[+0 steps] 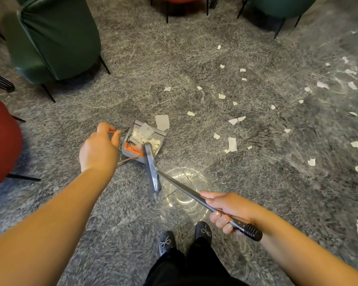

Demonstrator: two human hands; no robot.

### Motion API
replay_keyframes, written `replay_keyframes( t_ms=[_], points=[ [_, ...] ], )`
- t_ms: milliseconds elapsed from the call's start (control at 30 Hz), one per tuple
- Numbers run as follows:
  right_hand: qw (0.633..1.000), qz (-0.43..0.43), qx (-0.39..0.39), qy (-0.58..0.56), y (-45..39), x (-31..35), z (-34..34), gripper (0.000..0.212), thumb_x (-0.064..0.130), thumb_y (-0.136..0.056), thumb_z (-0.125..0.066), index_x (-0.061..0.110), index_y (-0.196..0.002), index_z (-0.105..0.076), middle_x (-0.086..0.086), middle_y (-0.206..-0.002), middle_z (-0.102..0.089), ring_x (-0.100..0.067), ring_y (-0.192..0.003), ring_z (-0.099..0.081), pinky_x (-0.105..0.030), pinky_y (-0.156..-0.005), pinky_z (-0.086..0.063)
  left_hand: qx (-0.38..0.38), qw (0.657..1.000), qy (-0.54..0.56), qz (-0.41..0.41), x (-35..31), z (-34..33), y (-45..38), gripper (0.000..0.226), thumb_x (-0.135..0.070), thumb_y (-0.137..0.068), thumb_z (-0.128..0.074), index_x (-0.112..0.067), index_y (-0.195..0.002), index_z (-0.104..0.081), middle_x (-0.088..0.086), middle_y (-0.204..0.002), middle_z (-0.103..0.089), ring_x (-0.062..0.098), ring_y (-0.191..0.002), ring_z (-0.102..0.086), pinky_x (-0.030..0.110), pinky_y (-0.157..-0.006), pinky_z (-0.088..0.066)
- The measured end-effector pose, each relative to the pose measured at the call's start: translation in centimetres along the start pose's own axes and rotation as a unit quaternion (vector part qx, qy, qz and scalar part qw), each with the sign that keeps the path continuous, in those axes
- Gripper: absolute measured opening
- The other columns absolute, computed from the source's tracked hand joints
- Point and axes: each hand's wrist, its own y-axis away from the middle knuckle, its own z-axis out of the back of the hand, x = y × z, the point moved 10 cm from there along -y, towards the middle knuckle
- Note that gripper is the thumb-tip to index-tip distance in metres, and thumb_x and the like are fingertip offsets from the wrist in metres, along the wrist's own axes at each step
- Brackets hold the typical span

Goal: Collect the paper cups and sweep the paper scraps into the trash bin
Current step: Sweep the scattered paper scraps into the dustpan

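Here, your right hand (225,211) sits in the lower right of the frame with its fingers curled tight around the dark metal broom handle (196,198), close to the ribbed black grip at its end. The handle runs up and left to the grey broom head (152,168), which lies near the centre of the frame with its far end touching the back edge of the dustpan (142,141). Your left hand (100,147) is at centre left, just beside the dustpan; its fingers curl around something thin with an orange tip, most likely the dustpan's own upright handle, though motion blur keeps you from telling how firmly it holds. The dustpan is grey with an orange comb strip along its rear and holds a heap of white paper scraps (143,135); one piece in the heap bears a small triangular mark that is too small to read, and no other writing or label can be read anywhere. A larger scrap (162,122) lies on the floor touching the pan's front lip. More loose scraps (232,144) are scattered across the grey mottled floor (153,58) from centre right to the right edge. A green upholstered chair (58,36) stands at upper left, a red seat (0,141) at the left edge, and your black shoes (166,242) with their bow decorations appear at the bottom centre.
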Motion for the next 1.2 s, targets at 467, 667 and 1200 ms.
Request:
replay_keyframes(
  t_ms=[467,667,1200],
  points=[
    [0.995,0.048,-0.031,-0.087,0.5,5.1,1.6,0.037,0.024,-0.103,-0.039,0.034,-0.139,-0.04,0.002,-0.05,-0.038,-0.005,-0.032,-0.033,-0.014,-0.029,-0.029,0.01,1.0,-0.014,-0.011,1.3,1.9,-1.7,0.019,-0.043,-0.099,-0.044,-0.024,-0.096,-0.044,-0.004,-0.065,-0.05,0.019,-0.047,-0.043,0.027,-0.043,-0.03],
    [0.991,0.082,-0.052,-0.094,-0.2,9.0,2.4,0.04,0.023,-0.102,-0.041,0.032,-0.14,-0.036,0.001,-0.051,-0.036,-0.005,-0.031,-0.033,-0.013,-0.03,-0.028,0.011,1.0,-0.022,-0.017,1.6,2.9,-4.9,0.022,-0.043,-0.098,-0.046,-0.021,-0.1,-0.05,-0.002,-0.069,-0.05,0.02,-0.05,-0.042,0.029,-0.045,-0.031],
    [0.99,0.066,-0.119,0.021,-13.7,31.3,10.5,0.046,0.014,-0.103,-0.039,0.028,-0.145,-0.031,0.001,-0.048,-0.041,-0.006,-0.032,-0.037,-0.014,-0.033,-0.03,0.11,0.974,-0.118,-0.159,-4.3,-5.7,-26.8,0.015,-0.038,-0.094,-0.057,-0.024,-0.091,-0.053,-0.004,-0.067,-0.055,0.02,-0.056,-0.043,0.025,-0.045,-0.024]
  ],
)
